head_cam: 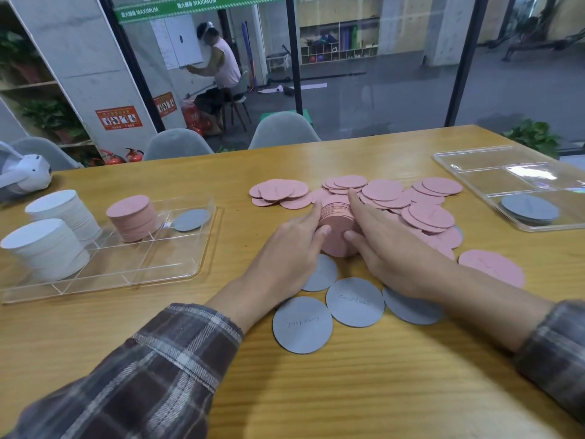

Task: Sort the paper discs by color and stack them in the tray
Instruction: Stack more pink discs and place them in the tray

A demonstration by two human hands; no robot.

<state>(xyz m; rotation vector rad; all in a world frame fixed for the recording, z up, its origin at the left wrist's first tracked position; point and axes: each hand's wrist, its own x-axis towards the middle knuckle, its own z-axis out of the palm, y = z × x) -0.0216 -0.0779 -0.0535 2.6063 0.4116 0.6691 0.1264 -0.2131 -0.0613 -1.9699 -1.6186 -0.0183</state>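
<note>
Light was soft, even and fairly bright, seemingly from overhead. The surface (pixel 316 391) carried only faint, blurred shadows under the arms and beside the pink stack (pixel 336 223), which was sharp. White glare streaked the right tray (pixel 535 172). Behind the glass the room was dimmer and softer. The wide lens bowed the window posts (pixel 292 52) and stretched the left sleeve (pixel 142 375), which was slightly smeared at the bottom edge.

Your left sleeve (pixel 152 369) and right sleeve (pixel 557 350): plaid flannel, dark brown-maroon, grey-white checks; left hand (pixel 285 248), right hand (pixel 389 248) bare.
</note>
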